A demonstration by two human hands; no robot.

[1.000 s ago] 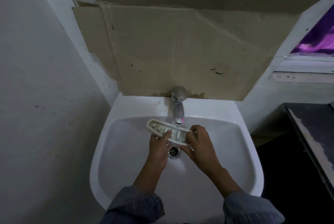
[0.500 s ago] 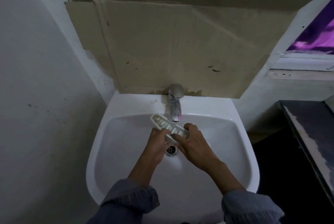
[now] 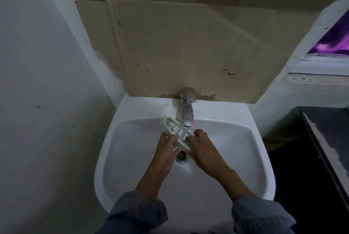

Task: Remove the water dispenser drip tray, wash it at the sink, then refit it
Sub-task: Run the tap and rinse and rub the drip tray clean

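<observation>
White sink (image 3: 132, 158); both hands hold drip tray (image 3: 174, 129) under tap (image 3: 186, 113).

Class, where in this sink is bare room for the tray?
Free: white ceramic sink floor left of the left hand and right of the right hand. Crowded: centre, both hands gripping the white slotted plastic drip tray under the chrome tap.

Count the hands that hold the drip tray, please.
2. The left hand grips the drip tray at its near edge; the right hand grips its right end, under the tap.
</observation>
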